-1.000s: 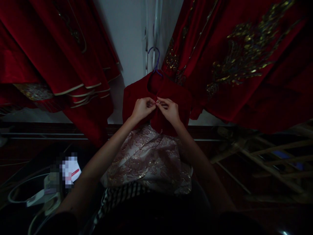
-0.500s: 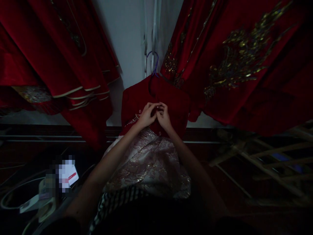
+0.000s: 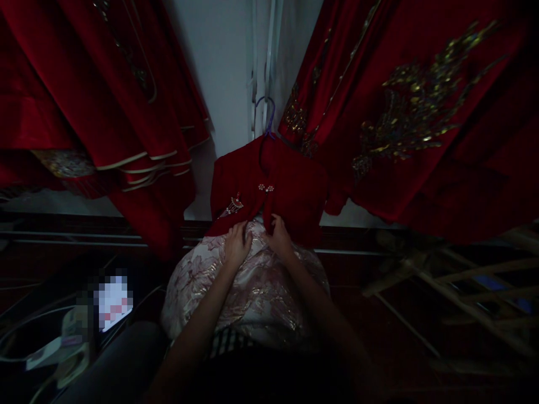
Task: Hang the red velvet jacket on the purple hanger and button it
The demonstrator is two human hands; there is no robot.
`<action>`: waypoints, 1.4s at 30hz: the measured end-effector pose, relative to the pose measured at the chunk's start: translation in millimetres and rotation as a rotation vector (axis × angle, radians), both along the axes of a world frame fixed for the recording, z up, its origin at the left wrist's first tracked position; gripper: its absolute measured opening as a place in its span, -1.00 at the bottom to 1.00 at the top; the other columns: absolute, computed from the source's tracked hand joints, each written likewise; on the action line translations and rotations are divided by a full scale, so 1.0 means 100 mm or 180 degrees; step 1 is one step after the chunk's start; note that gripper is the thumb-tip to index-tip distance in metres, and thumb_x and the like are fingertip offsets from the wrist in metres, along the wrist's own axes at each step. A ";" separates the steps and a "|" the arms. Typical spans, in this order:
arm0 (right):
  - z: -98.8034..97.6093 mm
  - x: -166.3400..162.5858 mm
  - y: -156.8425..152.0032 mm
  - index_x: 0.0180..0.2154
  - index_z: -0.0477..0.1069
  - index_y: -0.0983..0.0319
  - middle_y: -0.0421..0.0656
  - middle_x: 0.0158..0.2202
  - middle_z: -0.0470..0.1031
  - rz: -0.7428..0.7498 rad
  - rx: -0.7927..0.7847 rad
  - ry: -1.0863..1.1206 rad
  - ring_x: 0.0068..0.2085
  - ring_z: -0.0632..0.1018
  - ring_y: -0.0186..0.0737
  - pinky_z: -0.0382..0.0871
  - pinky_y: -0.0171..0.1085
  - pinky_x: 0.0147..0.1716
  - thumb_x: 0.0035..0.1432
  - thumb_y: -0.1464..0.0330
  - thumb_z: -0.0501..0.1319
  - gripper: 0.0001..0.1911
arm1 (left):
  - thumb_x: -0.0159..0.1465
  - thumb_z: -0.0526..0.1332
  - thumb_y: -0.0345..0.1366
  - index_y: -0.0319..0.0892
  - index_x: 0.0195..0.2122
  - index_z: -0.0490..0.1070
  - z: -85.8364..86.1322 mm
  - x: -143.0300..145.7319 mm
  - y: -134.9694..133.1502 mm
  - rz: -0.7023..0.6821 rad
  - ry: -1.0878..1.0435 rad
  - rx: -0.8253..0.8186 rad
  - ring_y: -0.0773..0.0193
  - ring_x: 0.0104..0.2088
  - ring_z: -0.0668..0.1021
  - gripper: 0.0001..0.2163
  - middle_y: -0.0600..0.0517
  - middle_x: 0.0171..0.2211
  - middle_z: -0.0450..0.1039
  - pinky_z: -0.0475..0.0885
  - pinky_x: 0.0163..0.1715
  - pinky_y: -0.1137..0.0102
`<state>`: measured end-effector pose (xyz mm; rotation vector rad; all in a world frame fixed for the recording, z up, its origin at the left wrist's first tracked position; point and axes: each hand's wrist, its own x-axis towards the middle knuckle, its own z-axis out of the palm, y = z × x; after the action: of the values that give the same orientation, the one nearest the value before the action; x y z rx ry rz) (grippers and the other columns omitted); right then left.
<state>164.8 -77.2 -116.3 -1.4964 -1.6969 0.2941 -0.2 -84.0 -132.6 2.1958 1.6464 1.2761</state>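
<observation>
A short red jacket (image 3: 297, 188) hangs from a purple hanger (image 3: 272, 115). A pearly clasp (image 3: 266, 188) joins its two front edges near the neck, and below that the front parts. Beaded decoration (image 3: 234, 205) sits on the jacket's left side in view. Under the jacket a pale brocade skirt (image 3: 191, 286) with a metallic sheen spreads out. My left hand (image 3: 238, 244) rests at the jacket's lower left edge, thumb apart from the fingers. At the lower front edge on the other side is my right hand (image 3: 278, 235), its fingers and thumb also apart.
Red garments with light trim (image 3: 147, 157) hang at left, and a red garment with gold sequin embroidery (image 3: 416, 106) at right. A lit phone (image 3: 113, 303) lies lower left beside cables. A slatted wooden frame (image 3: 458, 292) stands lower right.
Both hands have left the clasp near the jacket's neck and moved down to its lower front edges. The clasp, covered before, now shows joined. The view has shifted slightly.
</observation>
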 end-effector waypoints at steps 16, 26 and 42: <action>0.48 0.32 -0.08 -0.12 0.43 0.22 -0.11 -0.29 0.54 -0.0339 0.0740 0.1066 -0.27 0.52 -0.18 0.35 -0.25 -0.19 0.16 0.27 0.10 -0.71 | 0.30 0.02 -0.19 -0.18 -0.27 0.46 -0.08 -0.16 0.11 0.1256 -0.0651 0.0125 0.09 -0.17 0.47 -0.74 -0.11 -0.27 0.48 0.26 -0.05 0.20; 0.90 0.50 -0.16 -0.44 0.39 0.28 -0.23 -0.52 0.37 -0.0402 0.0880 0.1301 -0.44 0.37 -0.33 0.27 -0.36 -0.36 0.26 0.09 -0.01 -0.55 | 0.32 0.04 -0.15 -0.17 -0.18 0.36 0.68 0.05 -0.08 0.1057 -0.2192 0.0692 0.34 -0.32 0.46 -0.77 0.04 -0.33 0.43 0.30 -0.28 0.47; 0.90 -0.48 -0.21 0.01 0.20 0.18 -0.05 -0.09 0.38 -0.0051 0.1326 0.1199 -0.04 0.45 -0.22 0.34 -0.15 0.02 0.31 0.37 -0.16 -0.69 | 0.20 0.17 -0.25 -0.15 -0.44 0.40 -0.20 0.56 -0.06 -0.0392 -0.1596 -0.0863 0.18 -0.39 0.50 -0.88 -0.02 -0.51 0.40 0.35 -0.30 0.30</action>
<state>117.2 -98.5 -25.9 -1.0694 -1.3437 0.1845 56.0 -89.5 -152.3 1.6232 1.3677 1.3355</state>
